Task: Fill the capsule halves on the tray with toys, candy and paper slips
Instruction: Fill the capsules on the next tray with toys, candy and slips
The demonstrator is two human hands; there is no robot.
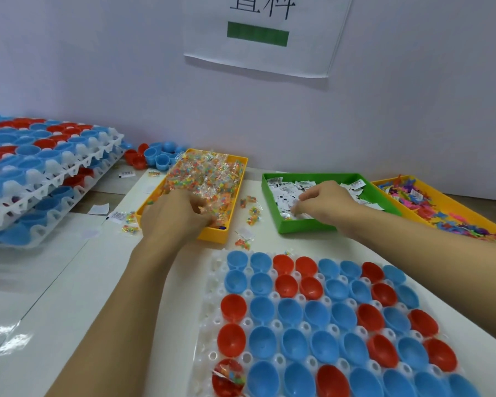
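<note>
Your left hand (173, 214) digs into the candy packets (209, 173) in the yellow bin (212, 234), fingers curled around some. Your right hand (325, 202) pinches paper slips (287, 193) in the green bin (304, 226). The tray (212, 325) of capsule halves (315, 313) sits on the worktop (69, 282) nearest you, and one red half (228, 378) already holds candy.

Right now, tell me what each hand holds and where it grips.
Left hand digs into the candy packets in the yellow bin; right hand pinches paper slips in the green bin. Exact grip points cannot be told.
</note>
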